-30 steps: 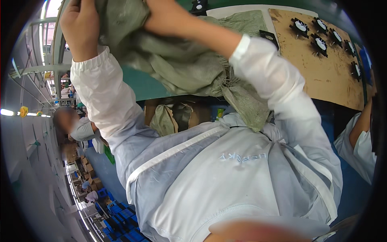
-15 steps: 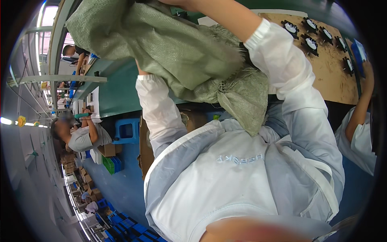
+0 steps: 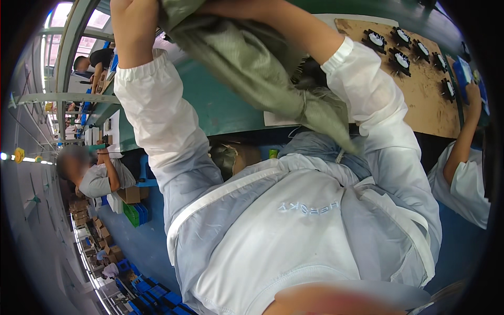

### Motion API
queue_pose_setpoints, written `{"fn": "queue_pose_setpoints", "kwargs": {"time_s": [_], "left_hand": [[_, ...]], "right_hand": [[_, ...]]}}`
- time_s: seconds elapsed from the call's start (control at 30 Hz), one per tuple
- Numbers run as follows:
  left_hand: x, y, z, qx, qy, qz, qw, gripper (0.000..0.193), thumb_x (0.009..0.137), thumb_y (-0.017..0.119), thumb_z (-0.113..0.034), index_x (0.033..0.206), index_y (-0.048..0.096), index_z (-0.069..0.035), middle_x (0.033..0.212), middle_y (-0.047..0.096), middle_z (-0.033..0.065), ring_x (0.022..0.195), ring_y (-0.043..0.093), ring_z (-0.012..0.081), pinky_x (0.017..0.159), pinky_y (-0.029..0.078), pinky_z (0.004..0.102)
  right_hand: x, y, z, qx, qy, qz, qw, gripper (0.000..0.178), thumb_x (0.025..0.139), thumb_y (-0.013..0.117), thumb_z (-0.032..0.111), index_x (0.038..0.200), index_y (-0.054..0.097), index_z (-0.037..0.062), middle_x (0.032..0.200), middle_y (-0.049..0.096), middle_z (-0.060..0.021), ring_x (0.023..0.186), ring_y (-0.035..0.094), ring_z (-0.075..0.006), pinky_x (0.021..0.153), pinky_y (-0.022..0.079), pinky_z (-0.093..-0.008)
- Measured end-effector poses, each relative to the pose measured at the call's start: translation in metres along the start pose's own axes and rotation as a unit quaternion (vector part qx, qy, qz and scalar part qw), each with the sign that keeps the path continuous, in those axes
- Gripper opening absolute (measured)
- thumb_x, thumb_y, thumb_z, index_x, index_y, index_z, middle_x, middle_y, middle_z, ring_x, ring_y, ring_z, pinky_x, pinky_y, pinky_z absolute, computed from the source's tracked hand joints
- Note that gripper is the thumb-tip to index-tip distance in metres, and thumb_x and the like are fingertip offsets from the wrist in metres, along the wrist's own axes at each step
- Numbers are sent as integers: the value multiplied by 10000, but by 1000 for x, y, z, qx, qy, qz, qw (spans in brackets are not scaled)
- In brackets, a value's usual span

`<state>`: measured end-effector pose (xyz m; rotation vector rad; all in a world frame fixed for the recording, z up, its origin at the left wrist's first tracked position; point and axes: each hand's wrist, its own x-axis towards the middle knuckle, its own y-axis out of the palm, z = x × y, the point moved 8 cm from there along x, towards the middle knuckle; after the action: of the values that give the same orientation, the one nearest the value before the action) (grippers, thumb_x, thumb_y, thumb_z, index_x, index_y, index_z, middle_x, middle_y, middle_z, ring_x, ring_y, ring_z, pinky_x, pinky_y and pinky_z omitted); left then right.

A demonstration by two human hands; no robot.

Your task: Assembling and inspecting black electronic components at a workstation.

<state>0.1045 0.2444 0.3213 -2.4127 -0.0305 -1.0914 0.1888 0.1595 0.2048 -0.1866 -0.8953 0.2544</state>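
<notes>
A green woven sack [image 3: 247,63] hangs twisted and slack over the green table, its frayed lower end drooping towards my lap. My right hand [image 3: 223,8] is at the top of the sack and grips it, its fingers lost among the folds and the upper edge. My left hand [image 3: 134,13] is raised at the upper left, beside the sack's upper part. The picture's edge cuts it off, so its fingers are hidden.
A brown board [image 3: 420,107] on the right holds several black fixtures with white round parts [image 3: 401,62]. Under the table edge stands an open cardboard box [image 3: 244,157]. One co-worker [image 3: 102,170] sits at the left; another person's arm [image 3: 464,123] reaches in at the right.
My left hand has come out from behind the sack and moved up and left. The sack has swung right and narrowed into a twisted bundle, uncovering more of the green table.
</notes>
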Motion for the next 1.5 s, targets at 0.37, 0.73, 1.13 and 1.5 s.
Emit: {"fn": "queue_pose_setpoints", "kwargs": {"time_s": [0.37, 0.73, 1.13, 1.5], "left_hand": [[-100, 49, 125, 6, -121, 33, 992, 271, 925, 656, -125, 1138, 633, 41, 1071, 688, 70, 986, 610, 161, 896, 457, 301], [-77, -28, 109, -97, -103, -218, 966, 275, 947, 548, -65, 1189, 613, 48, 1115, 666, 70, 969, 606, 156, 869, 464, 287], [-24, 89, 71, 137, -22, 48, 989, 389, 868, 501, -98, 1226, 600, 16, 1128, 642, 154, 1067, 592, 275, 949, 427, 329], [-23, 180, 60, -41, -22, 183, 982, 452, 868, 450, -5, 1318, 465, 40, 1233, 594, 206, 1224, 526, 314, 1042, 390, 339]], "right_hand": [[22, -13, 12, -33, 53, 167, 984, 685, 862, 724, 404, 1387, 497, 28, 1384, 542, -143, 1220, 542, -271, 1048, 407, -339], [-189, -107, -17, -121, 187, 137, 965, 908, 726, 804, 439, 1468, 415, 90, 1476, 440, -197, 1384, 410, -343, 1134, 345, -428], [-294, -59, -33, -264, 227, 17, 937, 963, 711, 725, 60, 1540, 238, 124, 1535, 257, -223, 1385, 286, -451, 1134, 257, -525], [-304, -40, -61, -373, 242, -39, 895, 836, 763, 536, -74, 1533, 256, 97, 1515, 264, -217, 1400, 273, -430, 1129, 244, -532]]}}
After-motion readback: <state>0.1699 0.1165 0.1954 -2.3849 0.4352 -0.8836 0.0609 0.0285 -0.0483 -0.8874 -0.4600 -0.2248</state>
